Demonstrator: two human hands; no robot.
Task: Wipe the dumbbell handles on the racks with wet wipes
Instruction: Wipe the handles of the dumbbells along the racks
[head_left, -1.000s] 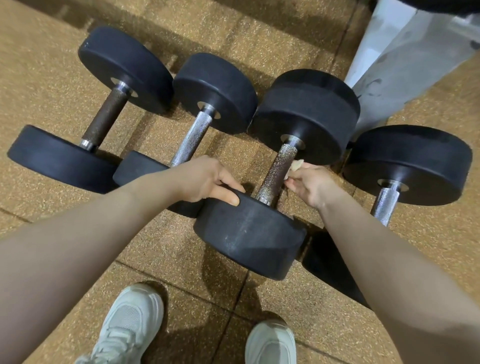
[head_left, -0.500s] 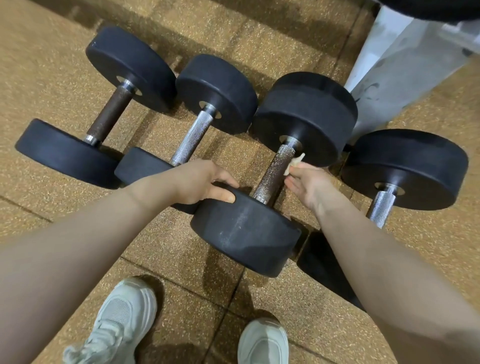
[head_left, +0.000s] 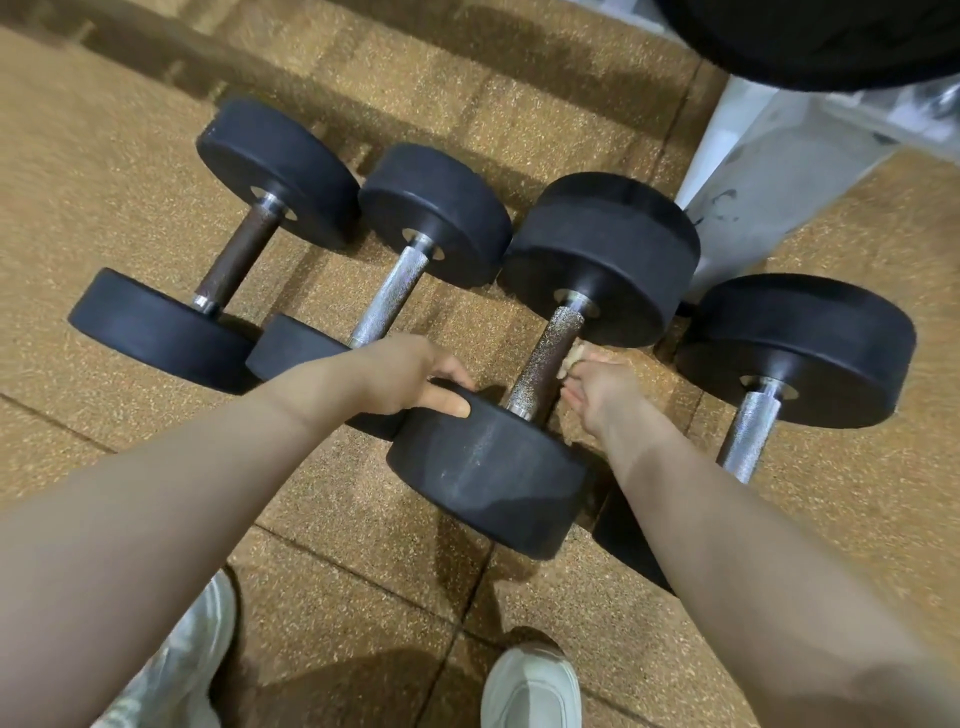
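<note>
Dumbbell with speckled rusty handle lies on brown floor tiles, third in a row of four. Left of handle, left hand rests on its near weight head, fingers curled over the edge. Right of handle, right hand pinches a small wipe against it.

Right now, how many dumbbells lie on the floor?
4, side by side: rusty-handled dumbbell far left, chrome dumbbell next, held dumbbell third, rightmost dumbbell. Others may lie out of view.
</note>
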